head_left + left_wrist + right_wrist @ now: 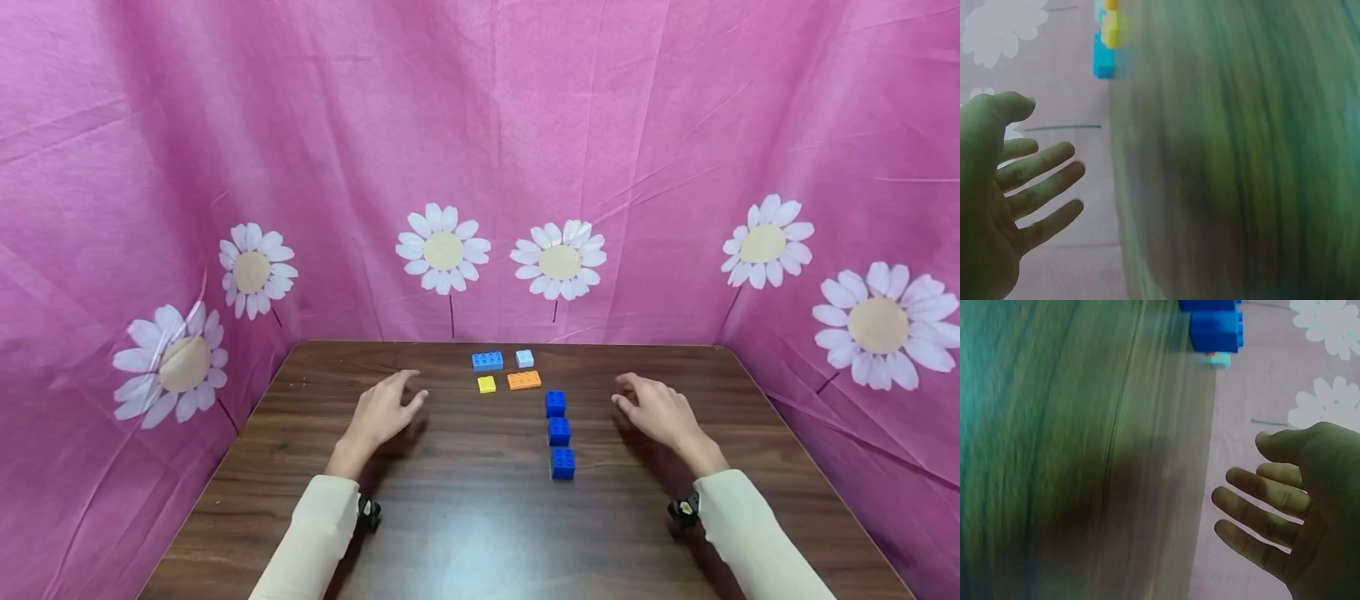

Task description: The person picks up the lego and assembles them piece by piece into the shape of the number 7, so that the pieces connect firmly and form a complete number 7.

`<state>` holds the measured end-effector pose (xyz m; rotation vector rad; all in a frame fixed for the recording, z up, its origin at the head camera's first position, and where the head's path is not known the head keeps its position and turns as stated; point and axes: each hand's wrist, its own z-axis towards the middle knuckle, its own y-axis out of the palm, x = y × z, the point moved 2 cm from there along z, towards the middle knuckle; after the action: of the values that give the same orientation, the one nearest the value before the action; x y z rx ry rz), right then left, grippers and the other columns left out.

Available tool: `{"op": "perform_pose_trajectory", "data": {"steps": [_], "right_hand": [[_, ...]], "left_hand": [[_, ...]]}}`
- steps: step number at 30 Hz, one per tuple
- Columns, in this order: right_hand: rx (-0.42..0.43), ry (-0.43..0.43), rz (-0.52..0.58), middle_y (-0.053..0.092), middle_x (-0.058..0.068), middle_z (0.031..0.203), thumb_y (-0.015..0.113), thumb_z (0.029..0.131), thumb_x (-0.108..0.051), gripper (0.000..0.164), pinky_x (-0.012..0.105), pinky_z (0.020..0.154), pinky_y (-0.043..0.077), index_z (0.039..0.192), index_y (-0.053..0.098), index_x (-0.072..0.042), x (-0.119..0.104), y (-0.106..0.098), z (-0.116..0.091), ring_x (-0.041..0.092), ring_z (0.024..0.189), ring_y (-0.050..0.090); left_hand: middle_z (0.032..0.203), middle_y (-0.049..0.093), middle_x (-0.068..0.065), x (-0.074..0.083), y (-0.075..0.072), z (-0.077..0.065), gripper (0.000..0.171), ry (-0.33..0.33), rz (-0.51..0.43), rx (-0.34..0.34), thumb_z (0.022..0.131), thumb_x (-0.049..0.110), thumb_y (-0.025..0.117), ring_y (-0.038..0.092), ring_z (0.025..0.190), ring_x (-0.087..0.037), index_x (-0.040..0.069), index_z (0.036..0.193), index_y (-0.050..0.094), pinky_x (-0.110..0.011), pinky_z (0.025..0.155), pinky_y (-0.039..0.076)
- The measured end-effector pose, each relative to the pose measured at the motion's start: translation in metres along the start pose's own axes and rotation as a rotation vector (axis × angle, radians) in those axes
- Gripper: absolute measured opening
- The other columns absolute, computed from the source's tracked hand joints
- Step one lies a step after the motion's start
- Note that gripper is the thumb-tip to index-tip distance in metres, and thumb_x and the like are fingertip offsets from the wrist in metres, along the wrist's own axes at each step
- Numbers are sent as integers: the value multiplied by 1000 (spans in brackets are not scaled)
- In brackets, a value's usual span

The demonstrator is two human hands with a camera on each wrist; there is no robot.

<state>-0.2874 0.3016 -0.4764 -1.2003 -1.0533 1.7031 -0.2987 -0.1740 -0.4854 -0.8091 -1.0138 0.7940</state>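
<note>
My left hand is held over the left part of the table, its fingers spread and holding nothing. A yellow brick and a long light-blue brick lie to its right. Beside them are an orange brick and a small pale-blue brick. Three dark-blue bricks stand in a line running toward me, apart from one another. To the right of that line is my right hand, relaxed with nothing in it. In the right wrist view its fingers are loosely extended.
The brown wooden table reaches back to a pink curtain printed with white flowers, which also hangs along both sides. A dark band with a small device sits on each wrist, at the left cuff and the right cuff.
</note>
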Motion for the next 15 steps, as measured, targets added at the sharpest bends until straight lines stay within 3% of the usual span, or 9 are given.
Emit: {"op": "perform_pose_trajectory", "data": {"steps": [3, 8, 11, 15], "right_hand": [[13, -16, 21, 80, 3, 95, 70, 102, -28, 24, 54, 69, 57, 120, 72, -12, -7, 1, -2, 27, 87, 76], [35, -65, 38, 75, -8, 84, 73, 100, -25, 5, 43, 62, 52, 98, 70, -22, -21, 2, -7, 13, 73, 67], [35, -92, 61, 69, -10, 77, 73, 101, -23, 7, 37, 60, 47, 95, 69, -23, -31, 3, -10, 10, 65, 57], [11, -109, 108, 68, -7, 76, 69, 104, -19, 5, 33, 60, 42, 99, 69, -20, -46, 3, -18, 8, 63, 52]], "left_hand": [[109, 79, -5, 12, 1, -1, 40, 13, -71, 24, 97, 36, 76, 76, 98, -28, 11, 128, 68, -51, 86, 60], [91, 73, 7, 40, 6, -2, 15, 59, -169, 42, 94, 25, 81, 71, 82, -14, 19, 102, 70, -37, 77, 58], [89, 71, 9, 59, 10, -3, 8, 120, -206, 53, 96, 20, 80, 68, 78, -10, 21, 94, 72, -30, 74, 57], [98, 77, 6, 83, 20, -5, 6, 179, -252, 44, 100, 22, 76, 68, 81, -8, 17, 99, 78, -26, 77, 58]]}}
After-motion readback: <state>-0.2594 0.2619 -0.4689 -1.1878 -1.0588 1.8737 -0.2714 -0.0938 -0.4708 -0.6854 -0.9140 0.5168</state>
